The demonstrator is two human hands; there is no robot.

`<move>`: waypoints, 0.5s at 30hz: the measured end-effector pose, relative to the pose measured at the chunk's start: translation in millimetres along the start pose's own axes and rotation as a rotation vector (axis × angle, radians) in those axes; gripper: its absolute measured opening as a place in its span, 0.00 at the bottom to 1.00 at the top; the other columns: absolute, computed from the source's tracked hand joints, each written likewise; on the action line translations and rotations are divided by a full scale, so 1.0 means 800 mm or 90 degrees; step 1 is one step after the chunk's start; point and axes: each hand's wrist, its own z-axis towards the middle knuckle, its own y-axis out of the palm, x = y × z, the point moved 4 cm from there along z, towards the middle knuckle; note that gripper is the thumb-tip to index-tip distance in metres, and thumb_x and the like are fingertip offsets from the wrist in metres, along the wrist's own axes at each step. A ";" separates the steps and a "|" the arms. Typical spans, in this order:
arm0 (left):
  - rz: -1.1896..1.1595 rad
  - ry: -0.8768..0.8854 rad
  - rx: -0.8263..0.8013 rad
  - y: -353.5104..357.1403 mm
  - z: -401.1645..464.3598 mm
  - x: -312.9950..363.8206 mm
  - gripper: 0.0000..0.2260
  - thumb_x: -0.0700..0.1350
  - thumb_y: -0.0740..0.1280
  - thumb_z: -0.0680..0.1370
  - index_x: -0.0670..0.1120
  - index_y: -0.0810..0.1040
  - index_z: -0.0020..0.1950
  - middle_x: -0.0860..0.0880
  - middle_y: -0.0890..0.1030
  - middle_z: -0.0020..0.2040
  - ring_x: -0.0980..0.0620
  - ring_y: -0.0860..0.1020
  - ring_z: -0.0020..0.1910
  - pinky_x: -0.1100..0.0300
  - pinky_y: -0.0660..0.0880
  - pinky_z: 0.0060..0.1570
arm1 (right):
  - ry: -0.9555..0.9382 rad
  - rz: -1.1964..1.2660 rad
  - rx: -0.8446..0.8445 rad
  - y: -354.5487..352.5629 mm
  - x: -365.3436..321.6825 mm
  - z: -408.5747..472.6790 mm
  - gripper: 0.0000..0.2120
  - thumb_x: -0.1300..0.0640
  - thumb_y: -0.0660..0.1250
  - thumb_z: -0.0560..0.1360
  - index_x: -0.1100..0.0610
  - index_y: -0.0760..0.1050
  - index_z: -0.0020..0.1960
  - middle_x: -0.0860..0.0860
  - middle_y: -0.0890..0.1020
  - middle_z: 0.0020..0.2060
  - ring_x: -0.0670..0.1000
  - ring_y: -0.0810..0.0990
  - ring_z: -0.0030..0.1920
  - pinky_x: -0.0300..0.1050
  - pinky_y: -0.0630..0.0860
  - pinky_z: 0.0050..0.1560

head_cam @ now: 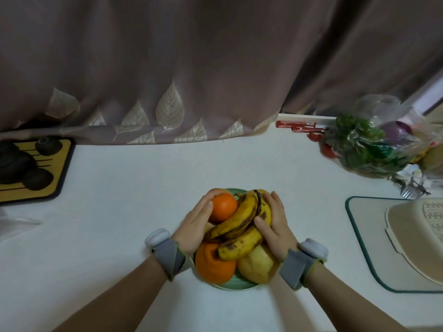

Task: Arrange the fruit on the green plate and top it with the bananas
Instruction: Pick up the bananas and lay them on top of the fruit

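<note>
The green plate point(233, 285) sits at the table's near middle, piled with fruit. A bunch of spotted yellow bananas point(242, 226) lies across the top of the pile. Under them are a large orange point(213, 265) at the front left, a pale yellow pear-like fruit point(256, 267) at the front right, and a smaller orange point(224, 207) at the back left. My left hand point(197, 224) cups the smaller orange from the left. My right hand point(274, 224) rests on the right side of the bananas, thumb pressed on them.
A brown curtain with a leaf pattern hangs behind the white table. A yellow tray with dark tea ware point(28, 168) stands at the left. A plastic bag of greens point(369, 144) lies at the back right. A draining mat with a beige rack point(412, 236) is at the right.
</note>
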 end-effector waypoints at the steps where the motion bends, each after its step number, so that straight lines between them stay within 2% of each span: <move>1: -0.005 0.003 -0.020 -0.002 -0.001 0.003 0.16 0.56 0.49 0.77 0.62 0.72 0.59 0.61 0.77 0.58 0.60 0.76 0.58 0.60 0.71 0.61 | -0.002 -0.019 -0.015 0.000 0.000 0.000 0.45 0.26 0.53 0.63 0.46 0.48 0.73 0.38 0.48 0.70 0.39 0.42 0.72 0.40 0.43 0.71; 3: -0.011 0.010 -0.047 -0.006 -0.001 0.003 0.17 0.56 0.49 0.78 0.57 0.70 0.62 0.57 0.74 0.62 0.60 0.74 0.61 0.64 0.71 0.61 | 0.023 -0.031 -0.022 -0.003 0.015 0.007 0.40 0.29 0.52 0.69 0.48 0.46 0.74 0.39 0.47 0.71 0.40 0.42 0.73 0.41 0.42 0.73; 4: -0.015 0.004 -0.042 -0.009 -0.002 0.000 0.17 0.56 0.50 0.79 0.56 0.69 0.64 0.55 0.73 0.64 0.58 0.72 0.63 0.63 0.69 0.63 | 0.062 -0.010 0.006 -0.006 0.020 0.010 0.37 0.32 0.52 0.72 0.49 0.45 0.74 0.43 0.47 0.73 0.43 0.44 0.74 0.42 0.42 0.74; 7: -0.018 -0.007 0.073 -0.034 -0.006 -0.007 0.13 0.51 0.55 0.79 0.56 0.70 0.63 0.52 0.73 0.65 0.53 0.69 0.67 0.57 0.65 0.68 | 0.168 0.129 0.131 -0.016 0.032 -0.021 0.34 0.36 0.49 0.76 0.56 0.51 0.74 0.52 0.54 0.75 0.50 0.52 0.75 0.37 0.47 0.71; 8: -0.006 0.003 0.108 -0.042 -0.009 -0.009 0.12 0.49 0.56 0.80 0.56 0.71 0.62 0.53 0.73 0.64 0.53 0.70 0.66 0.58 0.65 0.66 | 0.213 0.178 0.160 -0.013 0.044 -0.034 0.36 0.34 0.50 0.75 0.56 0.54 0.74 0.51 0.56 0.75 0.50 0.54 0.75 0.38 0.48 0.72; 10: 0.031 -0.012 0.119 -0.051 -0.013 -0.017 0.12 0.47 0.55 0.81 0.54 0.71 0.62 0.52 0.72 0.65 0.55 0.68 0.66 0.62 0.63 0.63 | 0.293 0.253 0.188 -0.005 0.063 -0.065 0.54 0.20 0.53 0.58 0.54 0.58 0.73 0.49 0.60 0.74 0.51 0.58 0.74 0.49 0.53 0.76; 11: 0.046 -0.036 0.102 -0.052 -0.014 -0.026 0.13 0.47 0.54 0.81 0.53 0.69 0.64 0.52 0.70 0.67 0.56 0.66 0.67 0.63 0.61 0.63 | 0.335 0.313 0.191 0.004 0.075 -0.073 0.57 0.18 0.54 0.53 0.53 0.62 0.72 0.50 0.64 0.73 0.52 0.62 0.73 0.52 0.57 0.75; 12: 0.039 -0.063 0.077 -0.050 -0.015 -0.034 0.13 0.49 0.55 0.80 0.54 0.68 0.65 0.52 0.68 0.68 0.56 0.65 0.68 0.63 0.59 0.64 | 0.350 0.383 0.188 0.014 0.079 -0.076 0.51 0.19 0.56 0.56 0.51 0.67 0.69 0.51 0.69 0.70 0.53 0.68 0.70 0.54 0.61 0.73; 13: 0.015 -0.087 0.048 -0.046 -0.017 -0.041 0.14 0.54 0.57 0.79 0.57 0.68 0.64 0.52 0.67 0.70 0.55 0.64 0.69 0.61 0.59 0.66 | 0.366 0.449 0.179 0.029 0.076 -0.079 0.41 0.24 0.57 0.62 0.50 0.71 0.65 0.52 0.75 0.65 0.53 0.73 0.65 0.54 0.65 0.70; 14: -0.011 -0.099 0.026 -0.040 -0.020 -0.045 0.16 0.59 0.59 0.76 0.60 0.68 0.63 0.52 0.66 0.71 0.54 0.64 0.70 0.58 0.60 0.68 | 0.387 0.467 0.178 0.039 0.079 -0.080 0.36 0.26 0.58 0.66 0.49 0.72 0.64 0.53 0.77 0.63 0.53 0.74 0.63 0.54 0.67 0.68; 15: -0.034 -0.106 0.016 -0.036 -0.022 -0.051 0.17 0.61 0.60 0.74 0.62 0.67 0.62 0.53 0.65 0.71 0.54 0.64 0.70 0.55 0.60 0.70 | 0.394 0.483 0.185 0.050 0.093 -0.077 0.37 0.26 0.58 0.66 0.49 0.70 0.66 0.53 0.75 0.65 0.53 0.73 0.65 0.55 0.66 0.69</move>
